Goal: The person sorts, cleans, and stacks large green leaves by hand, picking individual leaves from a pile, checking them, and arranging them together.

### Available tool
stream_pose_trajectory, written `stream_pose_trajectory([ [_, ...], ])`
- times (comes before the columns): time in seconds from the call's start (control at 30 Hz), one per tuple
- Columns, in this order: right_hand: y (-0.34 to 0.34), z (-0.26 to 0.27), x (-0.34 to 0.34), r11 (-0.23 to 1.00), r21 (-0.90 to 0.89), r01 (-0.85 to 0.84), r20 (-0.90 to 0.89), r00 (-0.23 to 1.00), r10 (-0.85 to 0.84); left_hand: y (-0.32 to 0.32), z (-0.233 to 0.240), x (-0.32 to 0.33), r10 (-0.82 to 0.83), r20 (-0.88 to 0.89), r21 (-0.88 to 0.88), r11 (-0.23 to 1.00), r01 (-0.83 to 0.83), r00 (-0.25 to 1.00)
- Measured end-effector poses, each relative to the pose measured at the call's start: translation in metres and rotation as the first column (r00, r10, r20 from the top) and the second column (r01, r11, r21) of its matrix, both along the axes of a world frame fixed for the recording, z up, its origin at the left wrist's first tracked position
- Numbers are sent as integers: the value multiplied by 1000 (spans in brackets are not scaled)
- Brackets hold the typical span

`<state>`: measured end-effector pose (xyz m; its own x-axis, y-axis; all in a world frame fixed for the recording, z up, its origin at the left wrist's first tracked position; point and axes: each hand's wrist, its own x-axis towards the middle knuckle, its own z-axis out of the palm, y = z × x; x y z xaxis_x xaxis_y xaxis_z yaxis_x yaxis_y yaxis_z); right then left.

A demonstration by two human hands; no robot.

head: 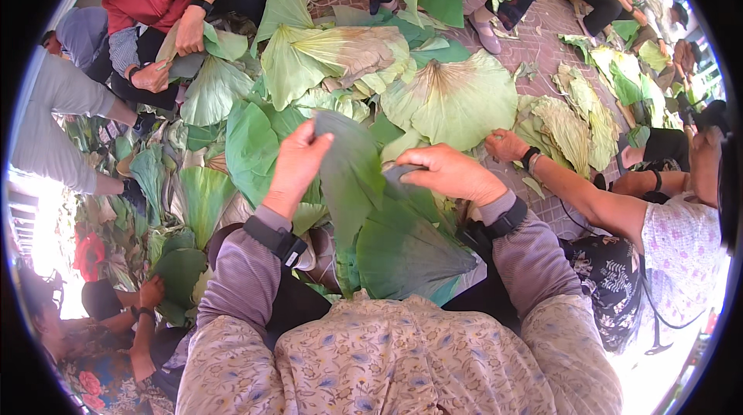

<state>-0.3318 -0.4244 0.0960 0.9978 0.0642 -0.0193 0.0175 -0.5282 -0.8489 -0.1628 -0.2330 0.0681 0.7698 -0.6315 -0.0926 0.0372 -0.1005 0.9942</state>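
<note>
My left hand (299, 165) pinches the upper edge of a large green lotus leaf (351, 171) between thumb and fingers. This leaf hangs upright before me, greyish towards the top. My right hand (455, 174) is closed on a dark grey, folded piece (403, 171) that looks like part of a lotus leaf; the fingers hide much of it. Between my knees, below both hands, lies another dark green lotus leaf (412, 246), its ribs fanning out from a grey corner. Whether the held parts join this lower leaf, I cannot tell.
Pale, browning lotus leaves (458, 95) are heaped just beyond my hands. At right, a co-worker's hand (507, 145) reaches to the pile's edge. Other people handle leaves ahead and at left. Wilted leaves (574, 130) lie on the brick paving (531, 55).
</note>
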Motion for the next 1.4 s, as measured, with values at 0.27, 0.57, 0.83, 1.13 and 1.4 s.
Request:
stream_pose_trajectory([
  [0.27,12,-7,25,972,-20,236,11,972,-236,-20,-3,-21,-255,-195,42,963,268,947],
  [0.57,19,-13,29,908,164,385,21,919,-394,-19,9,-28,-305,-39,130,943,308,952],
  [0.83,26,-27,28,898,66,435,-6,900,-435,-14,-2,-36,-377,73,230,907,353,923],
  [1.13,31,-6,26,908,-376,184,505,863,34,-16,-8,-37,-439,445,323,892,318,781],
  [1.4,25,-29,12,697,-697,168,190,981,-47,-8,-16,-23,-478,456,376,868,325,751],
])
